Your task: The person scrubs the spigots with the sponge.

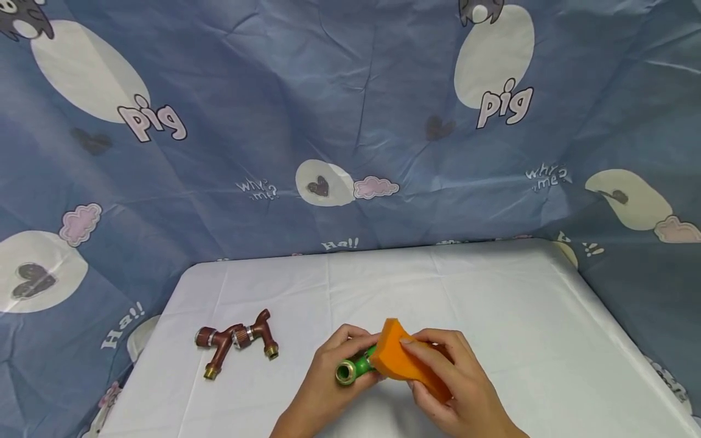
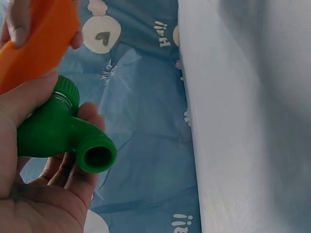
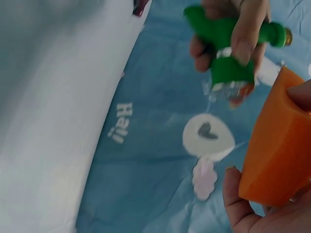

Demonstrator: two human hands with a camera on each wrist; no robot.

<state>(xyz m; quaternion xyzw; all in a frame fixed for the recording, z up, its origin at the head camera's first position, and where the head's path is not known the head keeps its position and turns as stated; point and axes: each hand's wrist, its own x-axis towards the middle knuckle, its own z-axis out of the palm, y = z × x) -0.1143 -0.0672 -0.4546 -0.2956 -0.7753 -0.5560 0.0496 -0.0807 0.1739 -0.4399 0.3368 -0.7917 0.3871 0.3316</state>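
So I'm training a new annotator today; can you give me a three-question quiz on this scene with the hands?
1. Which hand grips the green tap?
2. True or false: the orange sponge, held by the right hand, touches the green tap.
3. The brown tap lies on the white table: A) left of the hands, B) right of the hands, C) in a hand.

Key: 1. left; 2. true; 3. A

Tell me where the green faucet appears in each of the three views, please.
Head: the green faucet is low in the centre, gripped by the left hand.
Left wrist: at the left, open spout toward the camera.
Right wrist: at the top right.
Shared landmark: the orange sponge beside it.
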